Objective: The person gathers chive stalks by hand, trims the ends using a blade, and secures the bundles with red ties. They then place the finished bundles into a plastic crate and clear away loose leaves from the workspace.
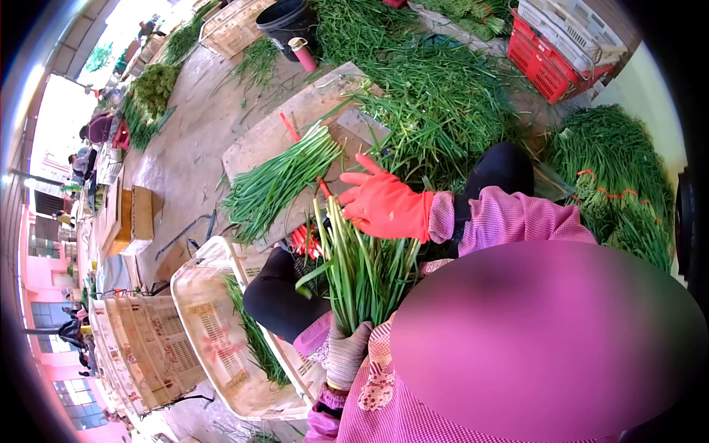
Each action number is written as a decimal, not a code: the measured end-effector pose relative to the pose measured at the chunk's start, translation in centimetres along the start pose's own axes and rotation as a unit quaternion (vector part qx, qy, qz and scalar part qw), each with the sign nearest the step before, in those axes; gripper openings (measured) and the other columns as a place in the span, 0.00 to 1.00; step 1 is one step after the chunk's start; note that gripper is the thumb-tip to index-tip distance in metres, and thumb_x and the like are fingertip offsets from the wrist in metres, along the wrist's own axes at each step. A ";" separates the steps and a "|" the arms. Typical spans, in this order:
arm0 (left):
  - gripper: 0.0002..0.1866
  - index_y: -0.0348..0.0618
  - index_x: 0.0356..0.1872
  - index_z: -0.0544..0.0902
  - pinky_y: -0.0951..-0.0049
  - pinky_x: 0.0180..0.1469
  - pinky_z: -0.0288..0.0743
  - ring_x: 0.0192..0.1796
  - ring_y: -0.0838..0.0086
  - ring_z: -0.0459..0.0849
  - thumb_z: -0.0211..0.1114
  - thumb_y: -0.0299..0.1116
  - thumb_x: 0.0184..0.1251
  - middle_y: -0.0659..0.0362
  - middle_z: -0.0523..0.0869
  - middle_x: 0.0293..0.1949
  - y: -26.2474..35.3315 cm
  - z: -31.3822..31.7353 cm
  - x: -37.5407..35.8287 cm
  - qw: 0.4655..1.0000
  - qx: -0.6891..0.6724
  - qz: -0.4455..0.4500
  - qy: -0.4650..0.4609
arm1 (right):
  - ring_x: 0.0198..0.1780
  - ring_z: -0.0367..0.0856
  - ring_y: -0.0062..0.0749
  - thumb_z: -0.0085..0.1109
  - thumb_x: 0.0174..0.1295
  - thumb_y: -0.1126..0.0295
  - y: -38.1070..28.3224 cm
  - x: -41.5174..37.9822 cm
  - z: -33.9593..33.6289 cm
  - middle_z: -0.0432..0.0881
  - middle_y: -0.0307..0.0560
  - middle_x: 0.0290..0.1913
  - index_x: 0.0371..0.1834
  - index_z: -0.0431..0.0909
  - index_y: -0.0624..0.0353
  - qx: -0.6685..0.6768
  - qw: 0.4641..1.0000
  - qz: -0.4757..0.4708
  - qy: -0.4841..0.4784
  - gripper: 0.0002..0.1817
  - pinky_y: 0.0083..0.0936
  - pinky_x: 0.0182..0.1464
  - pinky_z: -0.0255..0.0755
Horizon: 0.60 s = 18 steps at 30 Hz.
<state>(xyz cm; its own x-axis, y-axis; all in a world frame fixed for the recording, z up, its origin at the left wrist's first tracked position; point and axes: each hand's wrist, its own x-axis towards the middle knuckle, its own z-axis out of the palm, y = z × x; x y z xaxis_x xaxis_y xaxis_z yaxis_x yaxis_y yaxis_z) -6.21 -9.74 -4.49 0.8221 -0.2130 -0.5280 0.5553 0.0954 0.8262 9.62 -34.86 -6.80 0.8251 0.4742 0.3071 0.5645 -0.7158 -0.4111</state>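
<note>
My left hand (348, 357), in a grey knit glove, is closed around the leafy end of a bunch of chives (369, 273). The pale stalk ends point up and away from me. Beside those ends is my right hand (388, 203) in an orange-red rubber glove, fingers spread; nothing shows in its grasp. Another bundle of chives (284, 177) lies on a worn board (247, 151) in front of me, across a red strip (289, 127). More red strips (305, 241) sit by my knee, below the board's near edge.
Loose chives (436, 103) are heaped beyond my right hand. Tied bundles (613, 192) lie at the right. A white crate (221, 347) holding some greens stands at my left, near stacked crates (140, 347). Red crate (543, 63), black bucket (284, 22) and pink bottle (302, 54) stand farther off.
</note>
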 end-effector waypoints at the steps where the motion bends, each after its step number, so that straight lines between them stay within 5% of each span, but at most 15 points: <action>1: 0.29 0.40 0.68 0.66 0.72 0.56 0.77 0.53 0.72 0.81 0.61 0.20 0.66 0.56 0.80 0.56 -0.1 0.0 0.0 1.000 -0.012 0.005 0.002 | 0.71 0.65 0.51 0.59 0.57 0.55 -0.6 0.1 0.1 0.83 0.43 0.55 0.39 0.86 0.47 0.001 1.000 0.000 0.000 0.13 0.65 0.74 0.37; 3: 0.28 0.40 0.68 0.67 0.72 0.56 0.77 0.53 0.73 0.81 0.61 0.20 0.66 0.56 0.81 0.56 -0.1 0.0 -0.1 1.000 -0.022 0.010 0.003 | 0.75 0.55 0.57 0.61 0.55 0.57 -1.3 0.1 0.2 0.75 0.47 0.65 0.41 0.85 0.49 0.069 0.997 0.023 0.017 0.15 0.66 0.74 0.36; 4: 0.28 0.40 0.67 0.67 0.72 0.56 0.77 0.52 0.73 0.81 0.61 0.20 0.66 0.56 0.81 0.56 0.0 0.1 -0.2 0.999 -0.045 0.007 -0.003 | 0.78 0.46 0.63 0.62 0.55 0.55 -1.3 0.3 0.0 0.66 0.50 0.72 0.45 0.84 0.50 0.078 0.995 0.044 -0.048 0.17 0.66 0.74 0.34; 7: 0.27 0.41 0.67 0.68 0.73 0.54 0.77 0.52 0.73 0.81 0.60 0.20 0.66 0.58 0.81 0.55 0.3 0.0 -0.2 0.999 -0.053 -0.009 -0.009 | 0.78 0.42 0.62 0.59 0.58 0.52 -2.1 1.3 -1.1 0.62 0.50 0.75 0.46 0.84 0.49 -0.068 0.997 -0.039 -0.026 0.18 0.65 0.75 0.31; 8: 0.26 0.41 0.66 0.69 0.74 0.53 0.78 0.51 0.74 0.81 0.60 0.20 0.67 0.58 0.81 0.54 0.4 -0.1 -0.3 0.999 -0.040 -0.023 -0.007 | 0.79 0.40 0.61 0.58 0.58 0.47 -2.7 1.5 -1.7 0.59 0.51 0.76 0.54 0.82 0.47 -0.090 0.993 -0.040 -0.071 0.25 0.65 0.75 0.30; 12: 0.24 0.42 0.66 0.70 0.74 0.53 0.77 0.50 0.75 0.81 0.58 0.23 0.69 0.59 0.82 0.53 0.7 0.6 -0.5 0.991 -0.129 -0.026 -0.011 | 0.80 0.39 0.58 0.60 0.51 0.38 -1.8 1.2 0.6 0.55 0.50 0.77 0.67 0.73 0.47 0.028 0.988 0.017 -0.150 0.40 0.63 0.75 0.31; 16: 0.21 0.42 0.65 0.71 0.75 0.54 0.75 0.50 0.77 0.80 0.56 0.30 0.72 0.61 0.82 0.52 0.3 -0.2 -0.3 0.994 -0.113 -0.002 -0.011 | 0.79 0.39 0.58 0.60 0.52 0.36 -1.6 1.7 0.8 0.58 0.50 0.76 0.59 0.80 0.48 0.013 0.999 -0.019 -0.022 0.36 0.66 0.74 0.30; 17: 0.21 0.42 0.65 0.71 0.75 0.54 0.74 0.50 0.77 0.80 0.55 0.32 0.73 0.61 0.81 0.52 0.4 -0.2 -0.4 0.995 -0.103 0.013 -0.003 | 0.79 0.39 0.58 0.60 0.52 0.36 -1.8 1.8 0.1 0.58 0.50 0.76 0.59 0.80 0.48 0.014 0.999 -0.021 -0.024 0.36 0.66 0.74 0.30; 18: 0.20 0.41 0.64 0.72 0.76 0.53 0.74 0.49 0.78 0.79 0.55 0.33 0.74 0.63 0.81 0.50 0.7 -0.2 -0.4 0.996 -0.086 -0.017 0.021 | 0.79 0.40 0.60 0.60 0.52 0.35 -2.1 1.8 -0.3 0.58 0.50 0.76 0.58 0.79 0.48 0.034 0.992 -0.015 -0.124 0.36 0.64 0.75 0.30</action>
<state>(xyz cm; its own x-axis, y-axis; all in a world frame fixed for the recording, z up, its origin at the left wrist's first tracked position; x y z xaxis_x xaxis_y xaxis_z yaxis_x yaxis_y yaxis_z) -6.12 -9.42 -3.76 0.8048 -0.1785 -0.5662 0.5936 0.2548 0.7634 9.94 -32.62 -5.11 0.7841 0.6120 0.1027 0.5818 -0.6674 -0.4648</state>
